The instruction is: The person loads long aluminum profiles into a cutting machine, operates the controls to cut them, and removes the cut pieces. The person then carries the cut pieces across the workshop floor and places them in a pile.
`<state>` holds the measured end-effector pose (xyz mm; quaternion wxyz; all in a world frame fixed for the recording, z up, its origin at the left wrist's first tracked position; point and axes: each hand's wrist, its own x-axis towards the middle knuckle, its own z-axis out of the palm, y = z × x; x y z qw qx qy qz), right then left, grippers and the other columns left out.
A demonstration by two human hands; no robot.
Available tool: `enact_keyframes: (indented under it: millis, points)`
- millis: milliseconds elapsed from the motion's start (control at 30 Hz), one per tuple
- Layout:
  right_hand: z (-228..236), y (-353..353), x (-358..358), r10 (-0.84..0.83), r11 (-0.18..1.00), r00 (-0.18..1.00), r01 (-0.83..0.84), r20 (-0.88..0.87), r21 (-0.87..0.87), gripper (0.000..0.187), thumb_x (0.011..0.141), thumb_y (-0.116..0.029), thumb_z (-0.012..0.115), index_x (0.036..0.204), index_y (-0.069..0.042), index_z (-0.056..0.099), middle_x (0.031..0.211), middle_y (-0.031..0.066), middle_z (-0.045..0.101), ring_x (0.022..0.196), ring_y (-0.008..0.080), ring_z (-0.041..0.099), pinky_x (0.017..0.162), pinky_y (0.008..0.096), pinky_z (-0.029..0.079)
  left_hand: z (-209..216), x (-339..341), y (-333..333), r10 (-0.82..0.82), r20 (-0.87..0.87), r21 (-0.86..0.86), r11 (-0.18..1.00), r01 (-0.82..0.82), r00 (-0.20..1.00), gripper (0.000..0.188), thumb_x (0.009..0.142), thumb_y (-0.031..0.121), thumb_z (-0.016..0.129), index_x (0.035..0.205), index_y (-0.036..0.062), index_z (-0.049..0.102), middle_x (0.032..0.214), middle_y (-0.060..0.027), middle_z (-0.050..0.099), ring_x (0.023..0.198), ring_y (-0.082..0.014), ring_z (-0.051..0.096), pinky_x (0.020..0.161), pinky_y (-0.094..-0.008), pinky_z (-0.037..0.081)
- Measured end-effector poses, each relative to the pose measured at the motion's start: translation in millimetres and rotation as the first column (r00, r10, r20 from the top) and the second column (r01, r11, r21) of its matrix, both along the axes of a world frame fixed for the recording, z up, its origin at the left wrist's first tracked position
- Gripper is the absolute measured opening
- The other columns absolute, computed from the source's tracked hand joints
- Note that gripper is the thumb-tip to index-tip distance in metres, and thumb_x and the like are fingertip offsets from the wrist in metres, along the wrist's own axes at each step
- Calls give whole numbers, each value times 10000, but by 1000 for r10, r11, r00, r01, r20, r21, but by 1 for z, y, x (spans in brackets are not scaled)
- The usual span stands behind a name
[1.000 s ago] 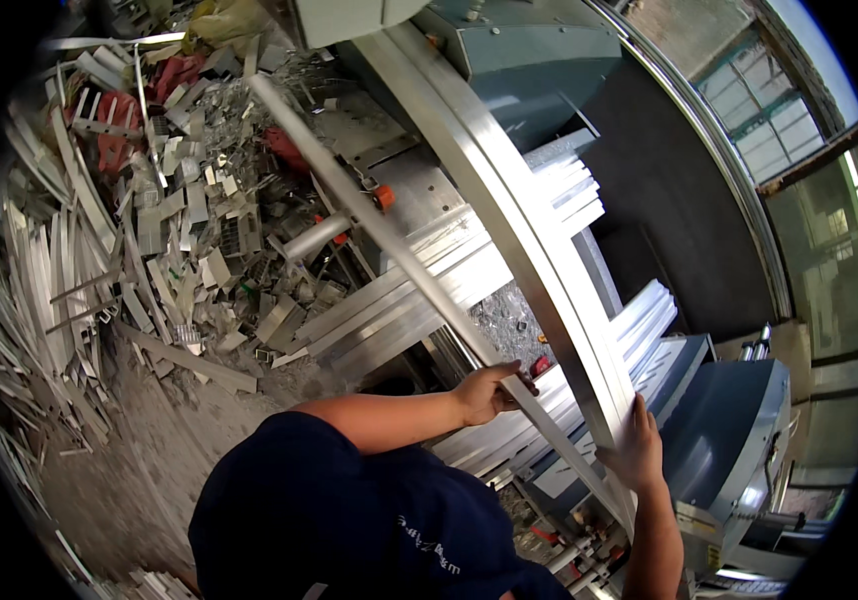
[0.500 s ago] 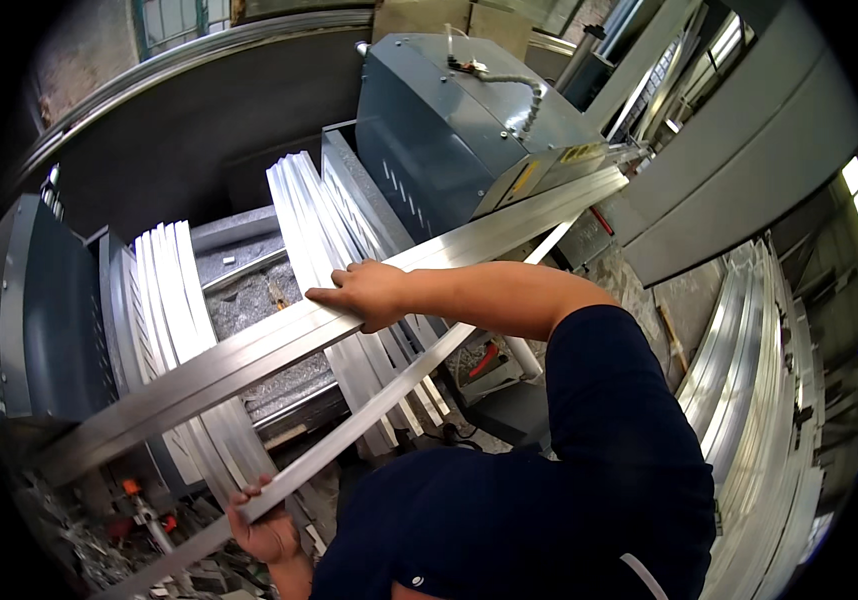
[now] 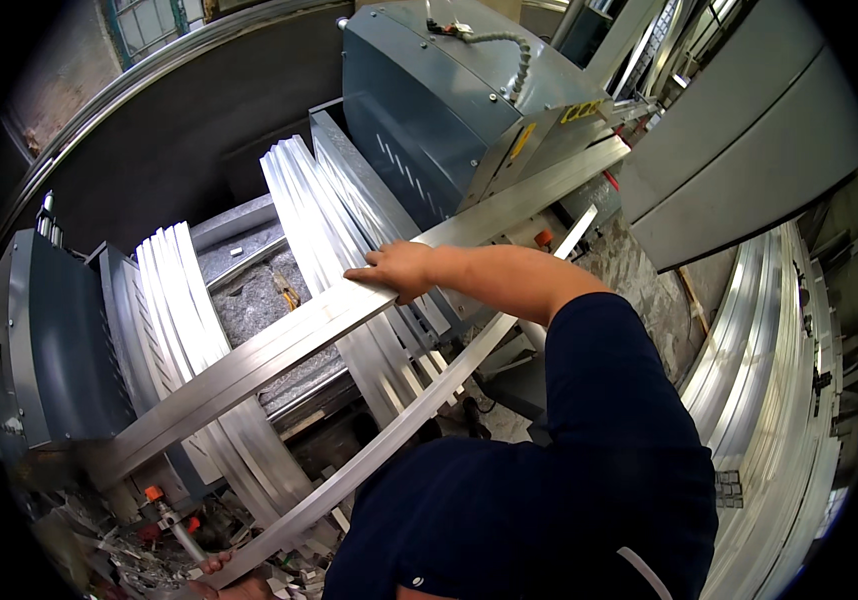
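Two long metal bars are being handled, set apart from each other with a gap between. The wide bar (image 3: 249,372) is seen slanting above the left stack of profiles (image 3: 174,300) and the right stack (image 3: 294,185), between one blue-grey housing (image 3: 64,350) and another (image 3: 429,110); whether weight is borne by the stacks cannot be told. The narrow bar (image 3: 389,440) is placed nearer the navy shirt (image 3: 469,510). By the right hand (image 3: 404,270) the wide bar is covered from above, with fingers laid loosely across its upper face; the thumb and underside are hidden, so how firmly it is gripped cannot be told. By the left hand (image 3: 237,588), partly cut off at the lower edge, the narrow bar is held near its lower end, with bent fingers wrapped around it. Judged by the pale, aluminium-like sheen, both bars should be found light for their length and stiff, yet easily swung at the far ends. Smooth faces may be slippery, and thin edges easily dented or scratched. Either bar would be best gripped around both long edges, by hands spread about its middle, with the cut ends avoided.
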<state>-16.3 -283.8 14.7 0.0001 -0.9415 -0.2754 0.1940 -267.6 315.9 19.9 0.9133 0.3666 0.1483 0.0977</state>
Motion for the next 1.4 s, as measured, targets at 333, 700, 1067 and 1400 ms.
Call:
enact_keyframes:
  millis: [333, 700, 1067, 1400]
  points:
    - [-27, 37, -12, -96, 995, 981, 88, 171, 53, 923, 746, -188, 732, 1554, -166, 287, 1264, 186, 545, 1202, 358, 530, 1056, 517, 385, 15, 5, -3, -246, 166, -23, 967, 253, 955, 508, 1018, 490, 502, 1012, -10, 593, 1017, -137, 645, 1104, -321, 588, 1055, -532, 432]
    - [-16, 177, 10, -59, 989, 998, 54, 32, 140, 990, 727, -255, 802, 1564, -176, 279, 1355, 211, 528, 1248, 361, 536, 1090, 556, 367, 34, 8, -25, -139, 74, -50, 988, 143, 988, 507, 1000, 515, 522, 916, 21, 595, 931, -110, 636, 965, -296, 586, 965, -495, 421]
    - [-4, 168, 11, -44, 999, 997, 43, 68, 15, 1008, 632, -236, 818, 1507, -127, 329, 1136, 267, 599, 1002, 429, 624, 891, 471, 520, 22, -13, -40, 19, 7, -275, 961, -17, 1000, 534, 949, 602, 517, 859, 82, 599, 835, -134, 662, 868, -382, 628, 874, -574, 468]
    - [7, 103, -4, -46, 999, 993, 46, 109, 1, 1073, 582, -269, 883, 1506, -134, 356, 1081, 187, 607, 1003, 386, 620, 891, 459, 522, 8, -15, -64, 65, -37, -336, 939, -74, 997, 535, 950, 577, 529, 825, 61, 594, 827, -173, 637, 906, -456, 603, 903, -616, 429]
